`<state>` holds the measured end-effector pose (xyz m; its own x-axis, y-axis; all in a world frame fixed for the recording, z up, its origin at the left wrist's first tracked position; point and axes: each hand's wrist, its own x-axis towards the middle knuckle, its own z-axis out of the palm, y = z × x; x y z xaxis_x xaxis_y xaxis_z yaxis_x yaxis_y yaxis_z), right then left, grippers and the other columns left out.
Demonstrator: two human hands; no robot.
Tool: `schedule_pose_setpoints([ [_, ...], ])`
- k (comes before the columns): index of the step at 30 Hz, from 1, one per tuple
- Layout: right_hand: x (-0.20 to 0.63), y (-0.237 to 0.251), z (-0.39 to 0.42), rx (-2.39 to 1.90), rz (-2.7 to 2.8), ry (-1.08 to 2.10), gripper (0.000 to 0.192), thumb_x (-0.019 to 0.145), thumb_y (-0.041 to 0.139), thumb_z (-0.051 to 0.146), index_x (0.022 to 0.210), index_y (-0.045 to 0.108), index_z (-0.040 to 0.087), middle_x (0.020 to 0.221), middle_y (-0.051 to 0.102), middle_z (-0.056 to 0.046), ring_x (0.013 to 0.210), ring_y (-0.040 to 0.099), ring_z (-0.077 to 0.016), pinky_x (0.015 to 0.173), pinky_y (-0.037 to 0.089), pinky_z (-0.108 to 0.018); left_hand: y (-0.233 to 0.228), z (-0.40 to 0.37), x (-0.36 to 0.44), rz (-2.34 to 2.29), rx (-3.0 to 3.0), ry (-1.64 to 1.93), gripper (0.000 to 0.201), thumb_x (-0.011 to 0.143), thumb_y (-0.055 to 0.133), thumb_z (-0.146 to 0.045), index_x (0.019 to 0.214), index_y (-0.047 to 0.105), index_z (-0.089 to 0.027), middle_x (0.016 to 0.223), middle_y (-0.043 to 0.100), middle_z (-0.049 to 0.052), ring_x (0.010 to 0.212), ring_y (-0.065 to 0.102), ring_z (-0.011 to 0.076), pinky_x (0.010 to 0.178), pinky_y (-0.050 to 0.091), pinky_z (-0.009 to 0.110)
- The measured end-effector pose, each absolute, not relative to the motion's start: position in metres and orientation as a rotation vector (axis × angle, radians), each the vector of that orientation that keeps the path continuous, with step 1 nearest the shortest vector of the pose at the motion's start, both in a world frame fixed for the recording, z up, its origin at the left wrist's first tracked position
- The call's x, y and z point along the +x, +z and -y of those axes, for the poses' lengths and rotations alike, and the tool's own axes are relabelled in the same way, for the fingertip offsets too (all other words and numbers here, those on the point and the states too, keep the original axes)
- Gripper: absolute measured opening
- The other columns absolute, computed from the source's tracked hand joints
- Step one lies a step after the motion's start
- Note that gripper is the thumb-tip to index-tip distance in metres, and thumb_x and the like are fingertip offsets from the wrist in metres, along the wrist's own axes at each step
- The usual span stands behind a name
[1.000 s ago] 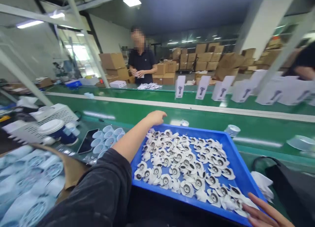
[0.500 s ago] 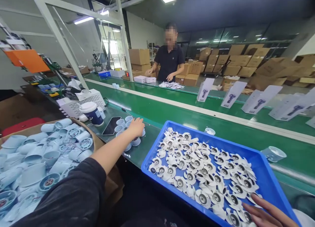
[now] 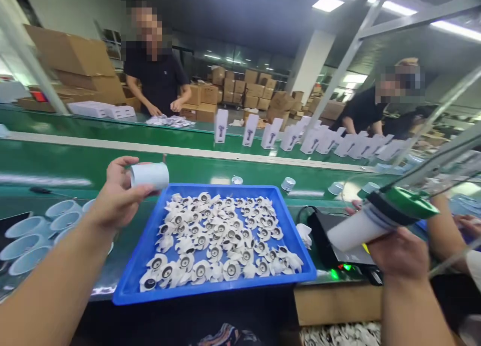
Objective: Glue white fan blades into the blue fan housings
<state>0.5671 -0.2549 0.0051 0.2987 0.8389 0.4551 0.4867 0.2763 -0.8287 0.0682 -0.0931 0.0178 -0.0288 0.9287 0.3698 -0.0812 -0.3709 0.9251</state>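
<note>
Raised over the left side of the blue tray (image 3: 124,292), my left hand (image 3: 120,191) is closed around a light blue cylindrical plastic housing (image 3: 152,176), held on its side. On the right, my right hand (image 3: 404,251) grips a white cylinder with a dark band and a green end (image 3: 361,226), tilted above a black box; what exactly it is I cannot make out. Many white fan impellers (image 3: 214,251) lie in the tray between my hands. More light blue housings (image 3: 63,223) stand grouped on the table beside my left forearm.
The black box (image 3: 334,236) has green lights and a cable. Several housings (image 3: 288,184) sit on the green conveyor (image 3: 188,165) behind the tray. White printed boxes (image 3: 272,133) line its far side. Two co-workers (image 3: 154,80) are across the belt; another person's hand (image 3: 466,226) is at right.
The view has swung right. My left hand has lifted a housing from the group and brought it over the tray. My right hand has left the tray's edge and now grips the white cylinder.
</note>
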Motion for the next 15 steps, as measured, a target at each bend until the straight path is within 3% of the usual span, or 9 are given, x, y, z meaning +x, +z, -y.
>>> schedule_pose_setpoints([
  [3,0.56,0.002,0.248,-1.106,1.166,0.585,0.055,0.078,0.059,0.064,0.125,0.057,0.036,0.12,0.061,-0.008,0.098,0.064,-0.0328,0.08,0.053,-0.042,0.016,0.125,0.097,-0.791,1.538,1.329,0.057,0.062,0.083,-0.052,0.109,0.054,-0.035,0.106,0.067,0.001,0.089,0.066,0.0234,0.064,0.057,0.033],
  [7,0.527,0.006,0.235,-1.019,1.138,0.716,0.064,0.07,0.06,0.072,0.121,0.056,0.033,0.106,0.061,-0.007,0.084,0.064,-0.0266,0.079,0.053,-0.043,0.003,0.167,0.132,-0.683,1.814,1.001,0.046,0.074,0.071,-0.037,0.117,0.058,-0.027,0.118,0.066,0.013,0.091,0.069,0.0297,0.069,0.058,0.038],
  [10,0.491,0.027,0.234,-0.897,1.061,0.883,0.066,0.062,0.068,0.072,0.113,0.058,0.032,0.084,0.054,-0.002,0.069,0.054,-0.0181,0.071,0.052,-0.035,-0.003,0.192,0.162,-0.655,2.028,0.793,0.052,0.069,0.063,-0.018,0.12,0.054,-0.025,0.119,0.065,0.009,0.099,0.067,0.0262,0.084,0.056,0.039],
  [12,0.467,0.045,0.235,-0.798,1.014,0.986,0.073,0.054,0.075,0.073,0.111,0.058,0.03,0.086,0.05,-0.001,0.069,0.05,-0.0158,0.068,0.05,-0.03,-0.003,0.204,0.183,-0.679,2.17,0.702,0.059,0.065,0.064,-0.015,0.122,0.052,-0.025,0.119,0.064,0.007,0.105,0.064,0.0249,0.092,0.053,0.039],
  [15,0.436,0.066,0.233,-0.722,1.089,1.042,0.071,0.06,0.071,0.075,0.112,0.055,0.03,0.095,0.051,-0.002,0.073,0.05,-0.0162,0.069,0.049,-0.028,0.003,0.214,0.207,-0.653,2.318,0.65,0.071,0.062,0.079,-0.027,0.126,0.049,-0.021,0.122,0.064,0.01,0.108,0.062,0.0272,0.095,0.05,0.041],
])
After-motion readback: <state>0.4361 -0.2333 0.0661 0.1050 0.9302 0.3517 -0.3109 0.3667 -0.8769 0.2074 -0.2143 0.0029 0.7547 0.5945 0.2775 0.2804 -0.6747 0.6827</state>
